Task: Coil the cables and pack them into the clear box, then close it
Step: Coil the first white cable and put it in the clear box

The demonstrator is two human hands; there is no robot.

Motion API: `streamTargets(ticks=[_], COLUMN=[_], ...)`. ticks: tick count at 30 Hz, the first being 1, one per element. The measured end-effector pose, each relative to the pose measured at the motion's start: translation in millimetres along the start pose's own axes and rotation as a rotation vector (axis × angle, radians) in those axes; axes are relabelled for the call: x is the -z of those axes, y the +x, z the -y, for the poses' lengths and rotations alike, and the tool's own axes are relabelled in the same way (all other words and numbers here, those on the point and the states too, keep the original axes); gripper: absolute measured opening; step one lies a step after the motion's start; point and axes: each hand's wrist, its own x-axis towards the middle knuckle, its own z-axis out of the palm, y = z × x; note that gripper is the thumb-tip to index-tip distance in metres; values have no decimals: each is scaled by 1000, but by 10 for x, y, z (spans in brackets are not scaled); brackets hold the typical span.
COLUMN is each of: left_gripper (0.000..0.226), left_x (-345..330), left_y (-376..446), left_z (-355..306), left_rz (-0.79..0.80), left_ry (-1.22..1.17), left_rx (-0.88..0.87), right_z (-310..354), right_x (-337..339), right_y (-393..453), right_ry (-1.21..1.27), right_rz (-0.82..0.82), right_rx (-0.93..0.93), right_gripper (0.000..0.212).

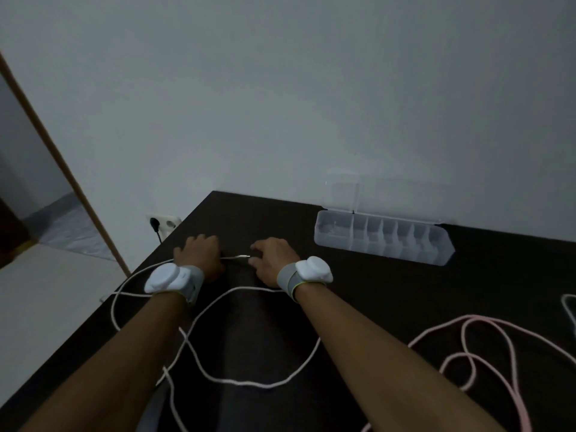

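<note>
A long white cable (249, 383) lies in loose loops across the dark table (389, 307) between my forearms. Its plug end (240, 257) is stretched between my two hands near the table's far left. My left hand (199, 251) pinches the cable on the left of the plug, and my right hand (272, 258) holds it at the connector tip. The clear box (383, 241) stands open against the wall at the back right, with several divided compartments and its lid leaning up on the wall. A pink cable (467, 344) sprawls loose at the right.
A wall socket (162, 224) with a black plug sits just past the table's left edge. A wooden door frame (62, 169) runs down the left. A pale, rounded object (568, 307) is cut off at the right edge. Both wrists carry white strapped devices.
</note>
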Motion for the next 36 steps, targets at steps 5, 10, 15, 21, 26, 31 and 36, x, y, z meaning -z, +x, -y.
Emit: streamTargets(ticks=[5, 10, 15, 21, 26, 31, 36], left_gripper=[24, 19, 20, 43, 26, 28, 36], left_x=[-104, -95, -38, 2, 371, 774, 839], left_y=[35, 12, -227, -680, -968, -1443, -1733], left_z=[-89, -324, -663, -1078, -1605, -2170, -2530], left_rz=[14, -51, -134, 196, 225, 369, 434], left_ry=[-18, -135, -405, -832, -1545, -1987, -2046], left_rx=[-173, -227, -81, -7, 102, 11, -84], right_z=[45, -109, -353, -534, -666, -903, -1051], right_x=[-163, -108, 77, 424, 749, 881, 1076], right_y=[60, 23, -152, -576, -1087, -1485, -1837], right_ry=[-78, -173, -292, -15, 314, 755, 1088], right_rz=[-32, -62, -23, -116, -343, -504, -557], right_rx=[11, -17, -83, -204, -111, -72, -76], right_gripper=[27, 20, 33, 20, 13, 35, 16])
